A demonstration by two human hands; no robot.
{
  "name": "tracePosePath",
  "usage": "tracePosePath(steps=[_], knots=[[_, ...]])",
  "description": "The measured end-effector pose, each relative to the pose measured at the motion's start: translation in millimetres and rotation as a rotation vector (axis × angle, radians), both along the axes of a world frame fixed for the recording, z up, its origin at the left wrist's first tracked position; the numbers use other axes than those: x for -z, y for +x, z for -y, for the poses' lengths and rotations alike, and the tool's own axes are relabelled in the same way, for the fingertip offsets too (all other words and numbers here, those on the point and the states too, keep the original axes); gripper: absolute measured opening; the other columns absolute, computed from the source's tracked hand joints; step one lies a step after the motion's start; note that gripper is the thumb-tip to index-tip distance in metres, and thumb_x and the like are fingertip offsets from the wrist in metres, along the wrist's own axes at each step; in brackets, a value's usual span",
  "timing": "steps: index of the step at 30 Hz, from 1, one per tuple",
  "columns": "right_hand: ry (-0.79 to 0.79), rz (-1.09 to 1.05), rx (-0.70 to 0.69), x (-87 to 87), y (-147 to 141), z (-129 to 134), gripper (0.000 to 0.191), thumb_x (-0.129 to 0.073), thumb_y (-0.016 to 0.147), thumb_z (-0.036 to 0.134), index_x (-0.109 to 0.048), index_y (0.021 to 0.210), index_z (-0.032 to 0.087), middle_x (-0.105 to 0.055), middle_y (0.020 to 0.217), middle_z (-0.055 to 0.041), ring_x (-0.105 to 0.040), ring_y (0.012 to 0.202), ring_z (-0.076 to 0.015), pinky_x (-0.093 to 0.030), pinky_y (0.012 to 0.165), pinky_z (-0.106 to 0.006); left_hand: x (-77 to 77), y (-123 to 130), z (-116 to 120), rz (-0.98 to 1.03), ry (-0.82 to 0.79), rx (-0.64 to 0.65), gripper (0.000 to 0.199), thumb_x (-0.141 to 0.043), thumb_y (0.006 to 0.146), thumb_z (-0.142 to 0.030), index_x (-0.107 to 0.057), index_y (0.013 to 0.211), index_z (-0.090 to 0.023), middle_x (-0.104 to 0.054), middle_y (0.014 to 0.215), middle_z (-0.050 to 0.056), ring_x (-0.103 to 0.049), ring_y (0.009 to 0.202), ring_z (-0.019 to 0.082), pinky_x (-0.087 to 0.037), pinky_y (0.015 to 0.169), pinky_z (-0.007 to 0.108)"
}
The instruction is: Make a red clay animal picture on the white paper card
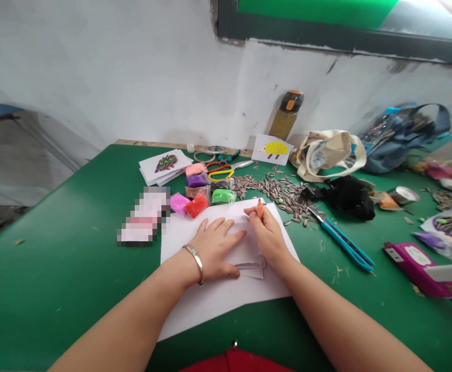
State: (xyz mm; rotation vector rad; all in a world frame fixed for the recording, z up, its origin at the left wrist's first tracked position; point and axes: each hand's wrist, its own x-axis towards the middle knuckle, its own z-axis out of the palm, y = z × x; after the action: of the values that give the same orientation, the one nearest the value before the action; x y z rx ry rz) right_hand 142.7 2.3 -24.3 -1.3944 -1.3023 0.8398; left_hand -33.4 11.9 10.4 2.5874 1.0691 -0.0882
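Note:
My left hand [213, 250] lies flat with spread fingers on small white paper pieces [252, 269], which rest on a larger white sheet [198, 315]. In my right hand [267, 235] an orange pen [260, 207] is pinched between thumb and fingers over the upper part of the paper. Only its orange end shows; the rest is hidden by the fingers. Just beyond the sheet are packs of soft clay, among them a green pack [223, 196], a red pack [197, 206] and a purple pack [197, 179].
Sunflower seeds [283, 191] are strewn behind the sheet. Yellow-handled scissors [222, 174], a hedgehog card [272, 150] and a bottle [285, 116] stand or lie farther back. A blue utility knife [344, 240] and a magenta device [419, 266] lie right. A pixelated object [144, 214] is left.

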Motion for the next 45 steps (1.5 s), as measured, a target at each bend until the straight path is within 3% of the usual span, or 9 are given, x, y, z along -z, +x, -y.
tracePosePath(steps=[10,13,17,22,28,33,39,42,45], knots=[[0.020,-0.025,0.092,-2.7,2,-19,0.026,-0.045,0.090,0.043,-0.057,0.090,0.020,-0.062,0.095,-0.0042,-0.055,0.087,-0.0179,-0.043,0.080,-0.032,11.3,-2,-10,0.137,0.083,0.011,0.086,-0.072,0.067,-0.057,-0.040,0.141,-0.027,-0.035,0.149,0.016,-0.035,0.132,0.041,-0.027,0.105,0.061],[0.035,0.014,0.084,-9.9,15,-15,0.021,-0.047,0.089,0.039,-0.057,0.092,0.020,-0.062,0.091,-0.0027,-0.055,0.077,-0.0162,-0.043,0.074,-0.031,10.1,-4,-11,0.137,0.056,0.010,0.095,-0.074,0.063,-0.059,-0.034,0.145,-0.029,-0.030,0.152,0.017,-0.029,0.136,0.042,-0.021,0.107,0.063],[-0.012,0.190,-0.016,-19.1,31,-5,0.016,-0.052,0.085,0.034,-0.059,0.083,0.021,-0.057,0.069,0.0021,-0.051,0.064,-0.0144,-0.040,0.065,-0.028,5.7,-12,-12,0.077,0.018,-0.012,0.110,-0.077,0.055,-0.062,-0.026,0.148,-0.034,-0.024,0.155,0.016,-0.019,0.140,0.044,-0.012,0.108,0.066],[-0.127,0.425,-0.149,-31.2,39,10,0.019,-0.050,0.087,0.035,-0.061,0.078,0.022,-0.059,0.070,0.0026,-0.050,0.066,-0.0145,-0.037,0.063,-0.027,3.9,-20,-12,-0.017,-0.011,-0.051,0.108,-0.077,0.055,-0.060,-0.027,0.147,-0.035,-0.030,0.151,0.015,-0.025,0.137,0.044,-0.022,0.107,0.063],[-0.163,0.627,-0.646,-40.8,36,22,0.004,-0.058,0.078,0.022,-0.061,0.078,0.021,-0.062,0.078,0.0006,-0.052,0.070,-0.0150,-0.036,0.061,-0.026,2.9,-18,-12,-0.028,0.019,-0.034,0.094,-0.074,0.063,-0.055,-0.036,0.144,-0.028,-0.038,0.146,0.017,-0.033,0.134,0.040,-0.029,0.106,0.057],[-0.187,0.700,-0.704,-32.8,38,18,0.015,-0.050,0.084,0.019,-0.055,0.070,0.019,-0.058,0.072,0.0000,-0.050,0.066,-0.0136,-0.033,0.060,-0.025,0.6,-15,-11,-0.023,-0.005,-0.071,0.088,-0.074,0.065,-0.053,-0.041,0.142,-0.026,-0.035,0.149,0.016,-0.030,0.135,0.041,-0.026,0.108,0.060],[-0.292,0.591,-0.696,-34.9,47,14,0.012,-0.056,0.083,0.026,-0.058,0.074,0.019,-0.055,0.070,0.0017,-0.047,0.064,-0.0125,-0.033,0.058,-0.025,-2.6,-10,-8,-0.089,-0.040,-0.086,0.084,-0.071,0.067,-0.058,-0.043,0.140,-0.027,-0.029,0.152,0.016,-0.023,0.139,0.042,-0.020,0.110,0.061],[-0.310,0.306,-0.550,-38.5,47,13,0.028,-0.055,0.086,0.041,-0.061,0.104,0.020,-0.058,0.081,0.0001,-0.048,0.066,-0.0129,-0.039,0.061,-0.026,-3.0,-6,-6,-0.109,-0.043,-0.093,0.084,-0.069,0.068,-0.061,-0.043,0.140,-0.029,-0.028,0.153,0.016,-0.022,0.140,0.041,-0.018,0.109,0.063],[-0.280,-0.017,-0.437,-40.0,38,13,0.043,-0.045,0.093,0.042,-0.047,0.132,0.023,-0.060,0.091,-0.0019,-0.052,0.065,-0.0115,-0.044,0.065,-0.028,-3.6,-4,-5,-0.110,-0.051,-0.085,0.086,-0.067,0.067,-0.066,-0.042,0.141,-0.029,-0.027,0.154,0.016,-0.022,0.140,0.042,-0.016,0.108,0.065]])
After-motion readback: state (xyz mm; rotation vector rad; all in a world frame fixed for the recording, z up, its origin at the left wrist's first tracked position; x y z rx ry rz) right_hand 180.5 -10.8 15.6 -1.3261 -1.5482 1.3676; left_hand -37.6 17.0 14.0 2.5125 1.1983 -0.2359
